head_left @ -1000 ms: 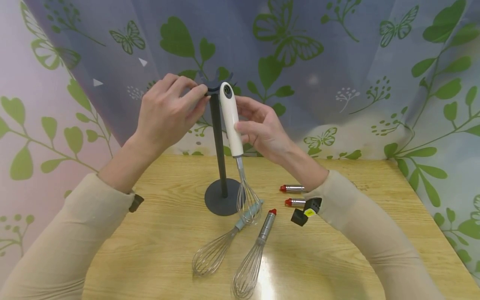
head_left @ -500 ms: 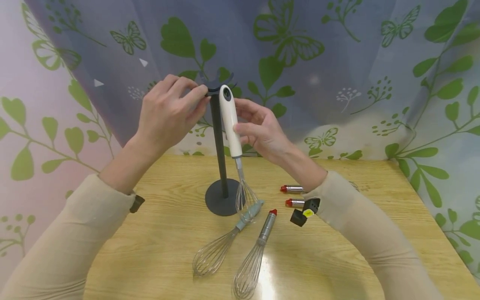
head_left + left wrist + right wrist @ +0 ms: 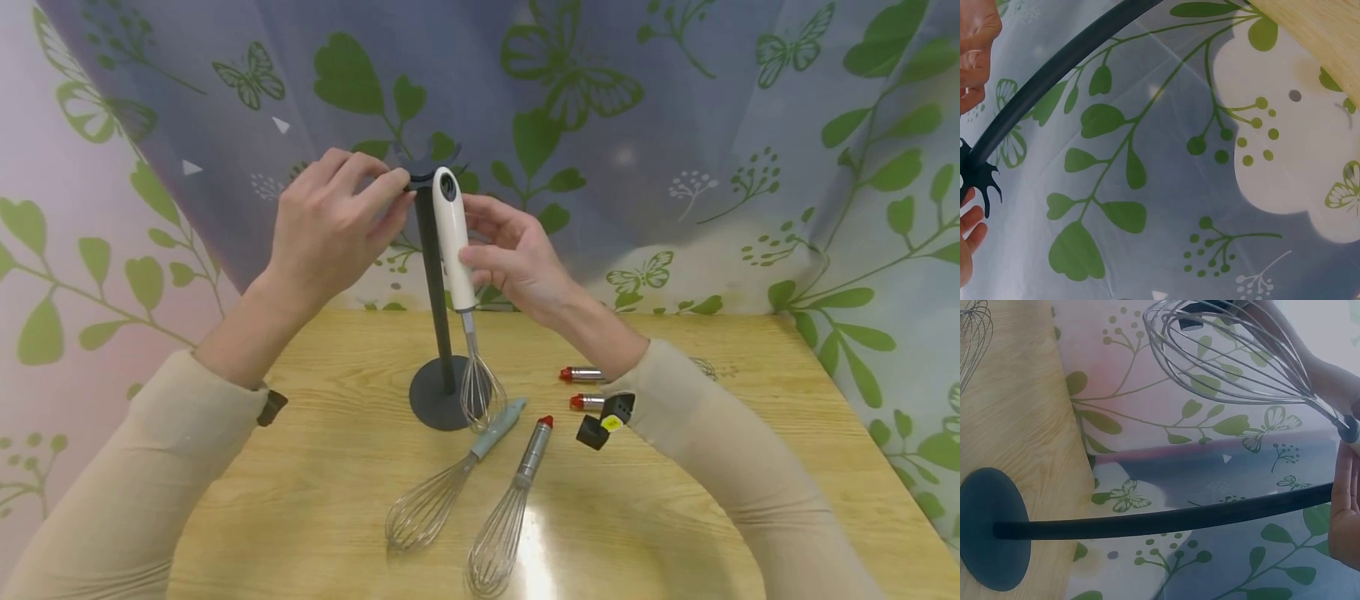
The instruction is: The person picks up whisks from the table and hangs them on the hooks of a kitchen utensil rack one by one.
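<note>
A whisk with a white handle (image 3: pixel 454 242) hangs wires down beside the black stand (image 3: pixel 437 292), its handle top right at the stand's hooked head. My right hand (image 3: pixel 517 258) pinches the handle between thumb and fingers; in the right wrist view its wire loops (image 3: pixel 1229 356) spread above the stand's pole (image 3: pixel 1179 519). With thumb and index finger, my left hand (image 3: pixel 333 221) pinches the rim of the stand's head; in the left wrist view the curved hooks (image 3: pixel 985 178) show beside the fingertips. The left hand's fingers hide part of the head.
On the wooden table (image 3: pixel 300 500) lie a whisk with a pale blue handle (image 3: pixel 501 427) and a steel whisk with a red tip (image 3: pixel 532 454). Two more red-tipped handles (image 3: pixel 581 374) lie partly behind the right forearm. A printed curtain (image 3: pixel 600 167) hangs behind the table.
The white-handled whisk's wire end has swung left and slightly up, now in front of the stand's round base. Both hands keep their hold with little movement.
</note>
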Motion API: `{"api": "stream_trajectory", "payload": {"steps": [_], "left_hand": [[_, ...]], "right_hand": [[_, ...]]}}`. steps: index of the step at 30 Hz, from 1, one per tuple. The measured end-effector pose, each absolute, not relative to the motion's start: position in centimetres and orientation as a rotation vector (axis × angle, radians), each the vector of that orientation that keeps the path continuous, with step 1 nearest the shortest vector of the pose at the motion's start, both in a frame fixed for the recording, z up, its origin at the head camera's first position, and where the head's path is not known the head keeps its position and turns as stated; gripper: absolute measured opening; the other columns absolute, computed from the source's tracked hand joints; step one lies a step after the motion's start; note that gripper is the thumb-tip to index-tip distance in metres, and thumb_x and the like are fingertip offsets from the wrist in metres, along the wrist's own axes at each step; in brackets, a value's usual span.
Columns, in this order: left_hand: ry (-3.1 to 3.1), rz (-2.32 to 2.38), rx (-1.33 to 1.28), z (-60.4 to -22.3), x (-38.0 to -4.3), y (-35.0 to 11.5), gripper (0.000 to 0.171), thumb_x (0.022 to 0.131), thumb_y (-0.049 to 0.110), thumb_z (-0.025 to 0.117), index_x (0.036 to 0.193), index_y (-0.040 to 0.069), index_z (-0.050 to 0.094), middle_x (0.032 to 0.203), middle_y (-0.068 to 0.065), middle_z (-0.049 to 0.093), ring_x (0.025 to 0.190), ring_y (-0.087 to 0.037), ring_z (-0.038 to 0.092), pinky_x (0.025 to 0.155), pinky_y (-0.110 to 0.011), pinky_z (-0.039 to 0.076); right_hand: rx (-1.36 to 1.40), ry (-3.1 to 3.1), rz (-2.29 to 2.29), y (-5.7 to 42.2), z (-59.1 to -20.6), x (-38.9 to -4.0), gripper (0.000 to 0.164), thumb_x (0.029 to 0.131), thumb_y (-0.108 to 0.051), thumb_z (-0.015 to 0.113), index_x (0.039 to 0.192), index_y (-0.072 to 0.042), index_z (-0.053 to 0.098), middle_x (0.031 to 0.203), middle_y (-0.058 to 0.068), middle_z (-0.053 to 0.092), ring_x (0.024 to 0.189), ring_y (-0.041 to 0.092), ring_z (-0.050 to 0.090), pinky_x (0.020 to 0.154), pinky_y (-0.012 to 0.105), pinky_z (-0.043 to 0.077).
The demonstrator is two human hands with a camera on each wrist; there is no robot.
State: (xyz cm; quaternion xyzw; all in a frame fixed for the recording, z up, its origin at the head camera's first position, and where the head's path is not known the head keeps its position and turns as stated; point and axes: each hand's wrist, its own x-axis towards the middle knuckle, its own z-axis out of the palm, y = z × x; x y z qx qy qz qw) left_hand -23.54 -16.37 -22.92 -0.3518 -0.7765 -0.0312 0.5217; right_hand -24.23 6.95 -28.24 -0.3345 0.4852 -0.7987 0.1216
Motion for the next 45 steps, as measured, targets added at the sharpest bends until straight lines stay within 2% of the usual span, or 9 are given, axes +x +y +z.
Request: {"api": "stream_trajectory", "payload": {"steps": [6, 9, 13, 16, 19, 32, 45], "left_hand": [[-1.862, -0.08, -0.843, -22.84, -23.58, -16.3, 0.021, 0.105, 0.022, 0.063, 0.104, 0.004, 0.075, 0.096, -0.018, 0.075, 0.083, -0.037, 0.068, 0.063, -0.045, 0.058], [-1.861, -0.08, -0.847, -22.87, -23.61, -16.26, 0.021, 0.105, 0.022, 0.063, 0.104, 0.004, 0.075, 0.096, -0.018, 0.075, 0.082, -0.037, 0.067, 0.062, -0.045, 0.057], [-1.856, -0.087, -0.848, -23.0, -23.65, -16.19, 0.02, 0.104, 0.02, 0.064, 0.104, 0.004, 0.075, 0.096, -0.018, 0.075, 0.082, -0.037, 0.068, 0.062, -0.045, 0.057], [-1.852, -0.095, -0.844, -23.0, -23.66, -16.21, 0.019, 0.104, 0.019, 0.065, 0.104, 0.003, 0.075, 0.095, -0.018, 0.075, 0.082, -0.037, 0.068, 0.062, -0.045, 0.058], [-1.85, -0.101, -0.844, -22.93, -23.65, -16.21, 0.02, 0.104, 0.019, 0.064, 0.104, 0.002, 0.075, 0.095, -0.018, 0.074, 0.082, -0.036, 0.068, 0.062, -0.045, 0.057], [-1.847, -0.126, -0.844, -22.92, -23.55, -15.99, 0.018, 0.103, 0.018, 0.064, 0.104, 0.003, 0.075, 0.095, -0.017, 0.074, 0.081, -0.036, 0.067, 0.061, -0.045, 0.056], [-1.845, -0.139, -0.838, -22.94, -23.48, -15.98, 0.017, 0.103, 0.017, 0.065, 0.103, 0.003, 0.075, 0.094, -0.016, 0.074, 0.081, -0.036, 0.066, 0.06, -0.045, 0.055]], "right_hand": [[-0.975, 1.43, -2.34, 6.86, -28.22, -24.33, 0.066, 0.073, -0.035, 0.097, 0.129, -0.018, 0.067, 0.118, 0.001, 0.068, 0.098, 0.015, 0.071, 0.065, 0.027, 0.063], [-0.971, 1.441, -2.343, 6.88, -28.25, -24.32, 0.058, 0.079, -0.029, 0.095, 0.129, -0.018, 0.067, 0.119, 0.001, 0.068, 0.099, 0.015, 0.072, 0.064, 0.027, 0.062], [-0.955, 1.465, -2.336, 6.96, -28.23, -24.2, 0.044, 0.089, -0.008, 0.076, 0.13, -0.017, 0.066, 0.12, 0.001, 0.068, 0.101, 0.015, 0.073, 0.064, 0.027, 0.062], [-0.952, 1.48, -2.333, 6.9, -28.11, -24.13, 0.045, 0.091, 0.003, 0.062, 0.133, -0.015, 0.065, 0.12, 0.001, 0.067, 0.101, 0.015, 0.073, 0.064, 0.028, 0.062], [-0.94, 1.502, -2.333, 6.83, -27.95, -24.06, 0.047, 0.091, 0.006, 0.057, 0.133, -0.014, 0.064, 0.119, 0.001, 0.067, 0.099, 0.015, 0.072, 0.064, 0.028, 0.062], [-0.896, 1.588, -2.302, 6.83, -28.21, -24.29, 0.052, 0.093, 0.007, 0.055, 0.144, -0.001, 0.056, 0.117, 0.0, 0.067, 0.096, 0.014, 0.07, 0.065, 0.025, 0.06], [-0.942, 1.649, -2.311, 6.88, -28.82, -24.71, 0.044, 0.094, 0.01, 0.057, 0.129, -0.015, 0.068, 0.112, -0.002, 0.071, 0.092, 0.014, 0.075, 0.067, 0.027, 0.062]]}}
